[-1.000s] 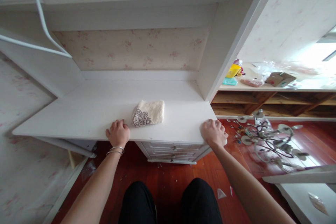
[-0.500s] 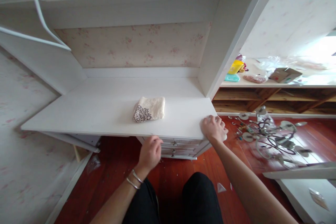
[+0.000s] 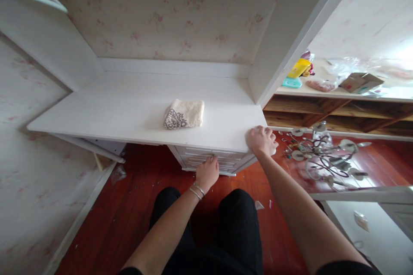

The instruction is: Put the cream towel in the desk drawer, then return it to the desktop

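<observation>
The white desk [image 3: 135, 107] stretches across the view, with a small drawer unit [image 3: 190, 157] under its right half. My left hand [image 3: 207, 174], with two bracelets on the wrist, is below the front edge. Its fingertips are pinched on a small drawer knob [image 3: 213, 156] at the upper drawer front. My right hand [image 3: 263, 139] rests on the desk's front right corner, fingers bent over the side edge; their undersides are hidden. A folded cream cloth [image 3: 192, 113] with a brown pattern lies on the desktop, touched by neither hand.
Right of the desk, a chandelier [image 3: 329, 154] lies on the red wooden floor [image 3: 138, 215]. Behind it a low shelf [image 3: 297, 109] bears a yellow container [image 3: 299, 68], plastic bags and a cardboard box [image 3: 361, 82]. A white furniture piece [image 3: 345, 219] stands at lower right. My knees are below the drawers.
My left hand has moved right, from beside the desk's front edge onto the drawer knob. My right hand stays on the corner. The view has tilted down; the drawers look closed in both frames.
</observation>
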Demonstrator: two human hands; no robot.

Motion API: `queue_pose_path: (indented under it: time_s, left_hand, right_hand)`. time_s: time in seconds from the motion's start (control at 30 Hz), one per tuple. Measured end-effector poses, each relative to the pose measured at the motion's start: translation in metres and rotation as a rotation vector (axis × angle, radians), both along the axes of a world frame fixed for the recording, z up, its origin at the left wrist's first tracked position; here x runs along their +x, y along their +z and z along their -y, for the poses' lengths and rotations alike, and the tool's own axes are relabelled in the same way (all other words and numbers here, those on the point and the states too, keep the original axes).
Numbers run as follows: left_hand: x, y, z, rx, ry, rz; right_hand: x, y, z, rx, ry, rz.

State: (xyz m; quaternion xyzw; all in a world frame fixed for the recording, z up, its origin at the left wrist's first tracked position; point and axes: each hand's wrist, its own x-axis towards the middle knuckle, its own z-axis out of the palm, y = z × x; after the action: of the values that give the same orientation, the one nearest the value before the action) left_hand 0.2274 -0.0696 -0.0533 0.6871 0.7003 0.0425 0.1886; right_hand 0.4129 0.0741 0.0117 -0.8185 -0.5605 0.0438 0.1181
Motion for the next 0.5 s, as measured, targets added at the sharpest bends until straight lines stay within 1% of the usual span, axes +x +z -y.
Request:
queue_pose_path:
  time_s: [0.07, 0.2, 0.33, 0.5]
  left_hand:
    - [-0.006, 0.003, -0.005, 0.019, 0.032, 0.003]
    - [-0.014, 0.002, -0.015, 0.005, -0.02, 0.061]
    - [-0.018, -0.004, -0.023, -0.016, -0.034, 0.086]
    - [-0.028, -0.006, -0.027, -0.041, -0.07, 0.093]
  right_hand:
    - [-0.001, 0.0, 0.001, 0.006, -0.003, 0.004]
    - [-0.003, 0.002, 0.003, -0.008, -0.006, -0.006]
    - [-0.002, 0.001, 0.003, -0.01, -0.001, 0.003]
    - [-0.001, -0.003, 0.0, -0.009, -0.005, 0.004]
